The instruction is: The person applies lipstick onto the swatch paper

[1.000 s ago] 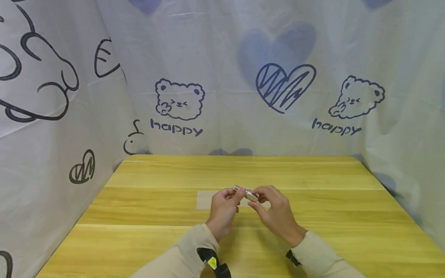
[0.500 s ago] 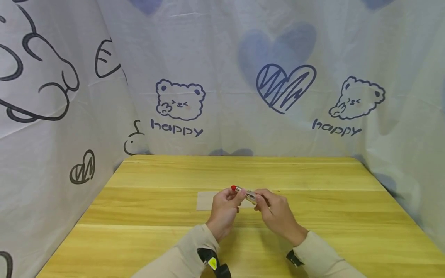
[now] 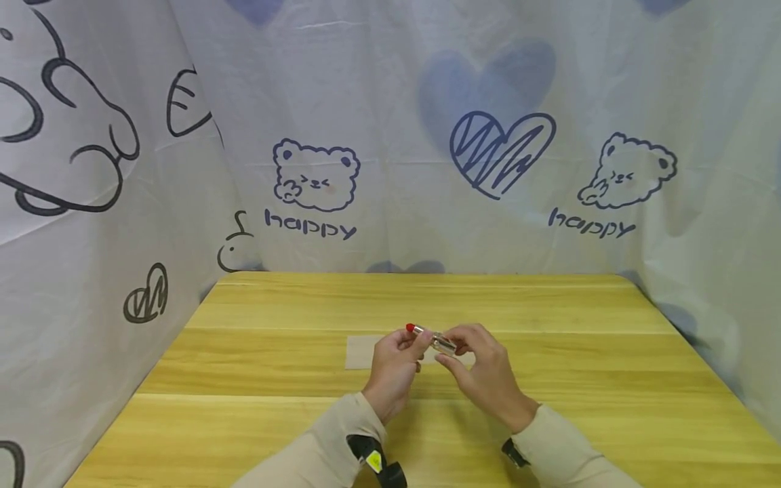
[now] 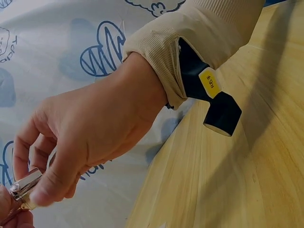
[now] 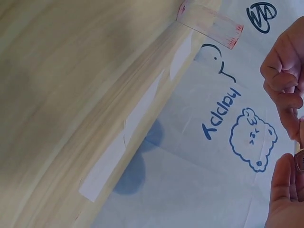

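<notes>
A lipstick [image 3: 444,343] in a shiny silver-gold tube is held above the table, tilted, its red tip [image 3: 411,327] showing at the upper left end. The left hand [image 3: 392,374] pinches the tube's upper part between thumb and fingers. At the lower end, the right hand [image 3: 489,377] grips the base between thumb and fingertips. In the left wrist view the right hand [image 4: 90,123] spans most of the picture, with the metallic lipstick [image 4: 27,184] at its fingertips. Only a sliver of the lipstick [image 5: 299,160] shows between both hands in the right wrist view.
Beneath the hands a pale rectangular sheet [image 3: 360,352] lies on the wooden table [image 3: 256,420]. A see-through flat piece with red marks [image 5: 211,21] shows near the table edge in the right wrist view. Printed white curtains [image 3: 396,135] enclose the back and sides.
The red tip has come out of the tube since one second ago. The right fingers closed in around the base, then spread back; the left hand stays nearly still.
</notes>
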### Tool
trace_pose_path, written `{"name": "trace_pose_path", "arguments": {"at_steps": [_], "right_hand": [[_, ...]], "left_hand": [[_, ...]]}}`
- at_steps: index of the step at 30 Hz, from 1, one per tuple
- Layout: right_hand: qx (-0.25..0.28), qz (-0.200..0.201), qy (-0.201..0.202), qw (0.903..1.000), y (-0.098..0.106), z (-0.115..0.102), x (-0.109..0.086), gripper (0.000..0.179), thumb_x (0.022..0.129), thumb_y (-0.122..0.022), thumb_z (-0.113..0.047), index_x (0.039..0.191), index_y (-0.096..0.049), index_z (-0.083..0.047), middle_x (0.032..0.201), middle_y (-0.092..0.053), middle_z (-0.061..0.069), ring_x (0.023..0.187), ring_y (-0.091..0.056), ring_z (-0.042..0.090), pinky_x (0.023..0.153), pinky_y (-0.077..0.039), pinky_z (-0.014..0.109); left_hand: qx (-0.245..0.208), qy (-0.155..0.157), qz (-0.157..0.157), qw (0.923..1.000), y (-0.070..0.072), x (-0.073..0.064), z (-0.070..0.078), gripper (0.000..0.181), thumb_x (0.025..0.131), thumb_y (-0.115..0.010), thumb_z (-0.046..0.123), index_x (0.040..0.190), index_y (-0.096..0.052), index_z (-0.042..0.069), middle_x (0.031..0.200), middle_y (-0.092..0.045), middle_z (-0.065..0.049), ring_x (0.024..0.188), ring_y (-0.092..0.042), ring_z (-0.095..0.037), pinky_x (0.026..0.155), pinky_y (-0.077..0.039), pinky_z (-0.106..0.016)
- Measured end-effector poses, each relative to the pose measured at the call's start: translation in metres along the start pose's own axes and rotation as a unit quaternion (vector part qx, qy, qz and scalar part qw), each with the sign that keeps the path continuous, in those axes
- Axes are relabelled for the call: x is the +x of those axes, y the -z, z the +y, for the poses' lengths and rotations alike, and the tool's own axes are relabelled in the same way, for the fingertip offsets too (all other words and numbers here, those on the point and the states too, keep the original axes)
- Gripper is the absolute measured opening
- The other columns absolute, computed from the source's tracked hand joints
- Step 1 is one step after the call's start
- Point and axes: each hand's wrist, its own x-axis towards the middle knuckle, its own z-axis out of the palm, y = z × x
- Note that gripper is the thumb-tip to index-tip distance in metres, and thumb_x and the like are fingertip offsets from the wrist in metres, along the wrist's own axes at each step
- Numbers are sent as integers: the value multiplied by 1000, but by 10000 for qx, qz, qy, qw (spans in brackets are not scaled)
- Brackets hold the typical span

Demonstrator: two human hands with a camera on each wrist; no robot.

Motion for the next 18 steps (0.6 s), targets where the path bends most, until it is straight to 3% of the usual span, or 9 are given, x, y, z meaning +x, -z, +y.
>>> {"name": "trace_pose_path", "arguments": {"at_steps": [7,14,18], "right_hand": [[151,-277,-138,9994,2,3,0,25,79,-75,4,102,-65,2,83,-66,3,69,-61,8,59,-53,17],[448,-599,-499,9960,2,3,0,19,84,-73,1,101,-64,1,83,-65,2,71,-62,8,61,-55,22],[440,-729,-730,9937,4,3,2,17,85,-72,0,100,-64,0,85,-65,2,73,-63,9,64,-57,24]], "left_hand": [[-118,-3,-123,9999,0,0,0,27,92,-69,22,103,-64,-1,87,-59,-1,75,-50,-13,63,-43,-25],[54,32,-389,9992,7,1,-3,30,92,-69,24,104,-63,-3,88,-62,-3,77,-53,-16,63,-44,-25],[386,128,-670,9969,12,5,-1,31,92,-69,25,106,-62,-1,91,-63,-4,81,-55,-18,65,-46,-26]]}}
